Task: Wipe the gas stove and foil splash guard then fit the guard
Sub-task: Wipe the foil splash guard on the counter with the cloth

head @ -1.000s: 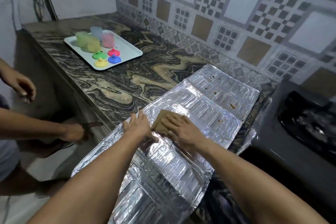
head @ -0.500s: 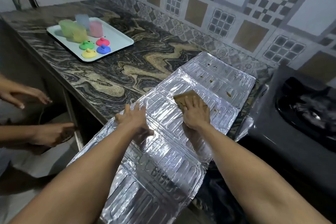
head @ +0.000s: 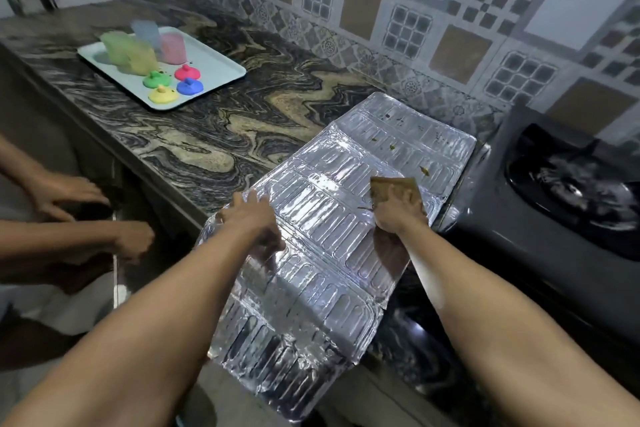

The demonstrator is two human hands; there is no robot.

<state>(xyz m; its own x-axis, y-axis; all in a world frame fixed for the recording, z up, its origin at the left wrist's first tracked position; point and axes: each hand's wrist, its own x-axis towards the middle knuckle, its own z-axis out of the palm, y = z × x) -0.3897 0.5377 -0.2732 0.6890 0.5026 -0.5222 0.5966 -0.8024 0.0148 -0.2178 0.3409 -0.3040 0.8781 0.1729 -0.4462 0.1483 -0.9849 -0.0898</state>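
Observation:
The silver foil splash guard [head: 322, 246] lies unfolded flat on the marbled counter, its near end hanging over the front edge. Brown food spots dot its far panel. My right hand [head: 398, 215] presses a brown cloth [head: 391, 189] on the guard's right side, close to the stove. My left hand [head: 251, 215] rests flat with fingers spread on the guard's left edge, holding it down. The black gas stove [head: 568, 191] stands directly to the right of the guard.
A white tray [head: 221, 71] with several coloured cups and lids sits at the back left of the counter [head: 214, 135]. Another person's hands [head: 131, 241] are at the left, below the counter's edge. A tiled wall [head: 415, 10] runs behind.
My right hand has slid the cloth from the guard's middle toward the right and far side, near the stove. My left hand stays on the left edge. The other person's hands have shifted.

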